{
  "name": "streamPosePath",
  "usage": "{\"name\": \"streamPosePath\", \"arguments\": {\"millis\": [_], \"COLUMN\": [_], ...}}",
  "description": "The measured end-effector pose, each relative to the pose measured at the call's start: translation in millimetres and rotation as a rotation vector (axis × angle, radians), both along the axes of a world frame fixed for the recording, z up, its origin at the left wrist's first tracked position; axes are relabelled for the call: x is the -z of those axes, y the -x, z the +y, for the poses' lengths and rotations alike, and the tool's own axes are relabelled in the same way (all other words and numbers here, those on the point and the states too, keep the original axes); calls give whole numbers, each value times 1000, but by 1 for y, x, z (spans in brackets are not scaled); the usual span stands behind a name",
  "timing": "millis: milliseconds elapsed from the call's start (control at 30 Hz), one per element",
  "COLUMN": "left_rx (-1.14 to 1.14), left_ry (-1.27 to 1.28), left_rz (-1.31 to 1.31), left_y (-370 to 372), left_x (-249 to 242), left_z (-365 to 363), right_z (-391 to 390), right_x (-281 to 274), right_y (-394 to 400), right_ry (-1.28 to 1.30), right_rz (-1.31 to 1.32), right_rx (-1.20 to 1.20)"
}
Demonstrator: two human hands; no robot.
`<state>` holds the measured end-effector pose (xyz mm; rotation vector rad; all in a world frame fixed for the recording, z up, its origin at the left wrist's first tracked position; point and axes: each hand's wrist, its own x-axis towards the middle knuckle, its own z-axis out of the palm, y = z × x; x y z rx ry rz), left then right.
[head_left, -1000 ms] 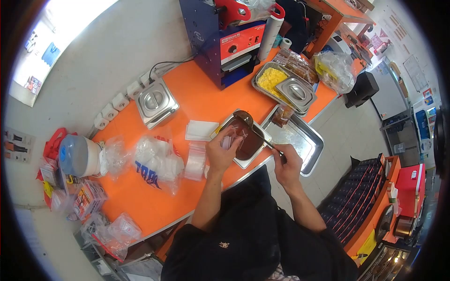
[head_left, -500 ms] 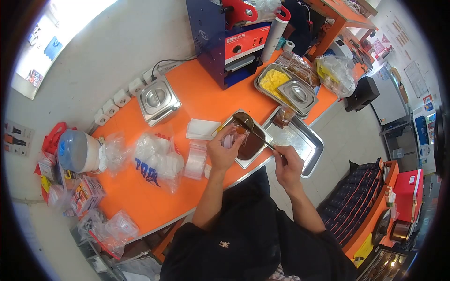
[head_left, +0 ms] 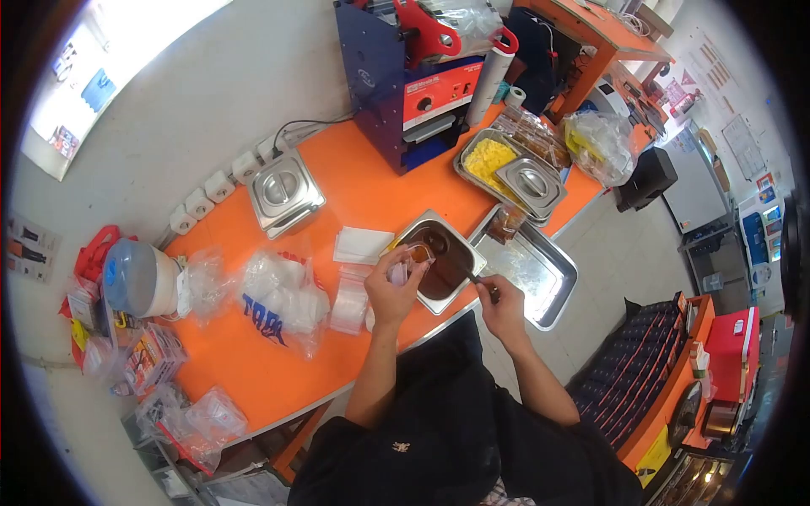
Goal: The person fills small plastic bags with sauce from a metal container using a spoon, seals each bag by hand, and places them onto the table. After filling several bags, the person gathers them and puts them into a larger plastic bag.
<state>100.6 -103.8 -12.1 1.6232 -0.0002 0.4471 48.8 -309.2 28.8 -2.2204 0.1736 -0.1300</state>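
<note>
My left hand [head_left: 393,295] is closed on a small clear plastic bag [head_left: 419,251] with a little reddish-brown sauce inside, held over the near left rim of a steel pan [head_left: 442,307]. Dark brown sauce [head_left: 447,274] fills part of that pan. My right hand [head_left: 504,314] grips the dark handle of a ladle [head_left: 472,277], whose bowl sits low in the sauce. White paper sheets [head_left: 364,244] and a stack of clear plastic bags [head_left: 349,302] lie left of the pan. Right of it rests a shallow steel tray [head_left: 553,316] with a filled sauce bag [head_left: 508,223] on its far corner.
Behind stand a blue-and-red sealing machine [head_left: 440,93], a lidded steel container [head_left: 285,190] and a tray with yellow food [head_left: 489,160] under a loose lid [head_left: 533,185]. Leftward are a plastic bundle [head_left: 283,295] and a blue-lidded tub [head_left: 139,274]. The orange table's edge [head_left: 337,390] runs before me.
The ladle has gone from the mouth of the small bag down into the sauce. My right hand has shifted slightly left and down; my left hand keeps the bag nearly in place.
</note>
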Motion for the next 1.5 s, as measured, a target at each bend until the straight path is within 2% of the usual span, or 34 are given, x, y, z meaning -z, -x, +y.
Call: {"name": "streamPosePath", "arguments": {"millis": [33, 100, 133, 167, 233, 267, 333, 433, 500, 567, 767, 933, 1000, 1100, 1233, 1300, 1333, 1400, 1500], "left_rx": [-8, -5, 0, 10, 28, 46, 61, 91, 273, 306, 291, 351, 376, 380, 374, 414, 414, 581, 572], "left_ry": [-5, -53, -58, -62, -70, -136, -203, -133, 155, 194, 290, 268, 157, 67, 109, 252, 261, 595, 548], "left_rz": [-2, -6, -2, 14, 36, -33, -108, -145, 178, 210, 202, 214, 290, 251, 135, 54, 46, 373, 467], "left_y": [2, 9, 11, 13, 19, 22, 24, 29, 36, 36, 38, 35, 34, 33, 29, 27, 28, 33, 33], "left_x": [-2, -14, -19, -24, -32, -36, -48, -64, -67, -64, -70, -69, -69, -55, -33, -34, -35, -42, -13], "left_z": [2, 2, 1, -1, -5, -6, -6, -1, 4, 5, -4, -8, -8, -11, -27, -34, -31, -15, -8], "right_z": [1, 9, 15, 22, 32, 31, 29, 19, 21, 24, 30, 27, 27, 24, 3, -11, -20, -37, -58], "right_x": [6, 1, -2, -13, -33, -37, -42, -29, -36, -38, -58, -56, -57, -57, -43, -43, -43, -41, -23], "right_y": [-1, -2, -3, -6, -14, -20, -29, -32, -27, -22, -17, -20, -21, -23, -31, -41, -48, -65, -95], "right_ry": [-5, 455, 322, 320, 146, 143, 319, 178, 80, -302, -577, -518, -525, -554, -528, -503, -401, -227, 29], "right_rz": [-2, -268, -311, -306, -650, -647, -726, -683, -636, -370, -166, -81, -51, -22, 5, -6, -63, -206, -308], "right_rx": [-8, -100, -102, -96, -248, -240, -314, -336, -343, -268, -293, -290, -290, -318, -283, -283, -187, -44, 60]}}
